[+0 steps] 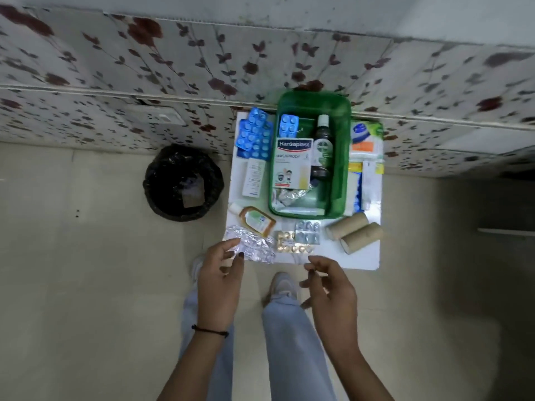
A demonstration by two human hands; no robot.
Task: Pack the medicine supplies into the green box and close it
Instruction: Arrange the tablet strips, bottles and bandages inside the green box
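Note:
The open green box (341,157) stands on a small white table (362,256). Inside lie a Hansaplast carton (292,163), a dark Dettol bottle (322,146), a blue blister strip (288,125) and foil strips (292,196). Left of the box lie blue blister strips (254,134), a white carton (254,178) and an orange bottle (256,221). Along the front edge lie a silver foil strip (254,246), gold pills (291,241), a grey blister pack (308,233) and two bandage rolls (356,231). My left hand (220,282) hovers open by the silver foil strip. My right hand (330,290) is open, empty.
More packets and tubes (366,157) are stacked to the right of the box. A black-lined bin (182,183) stands on the floor left of the table. A floral-papered wall (144,68) is right behind. My legs and shoes (282,287) are below the table's front edge.

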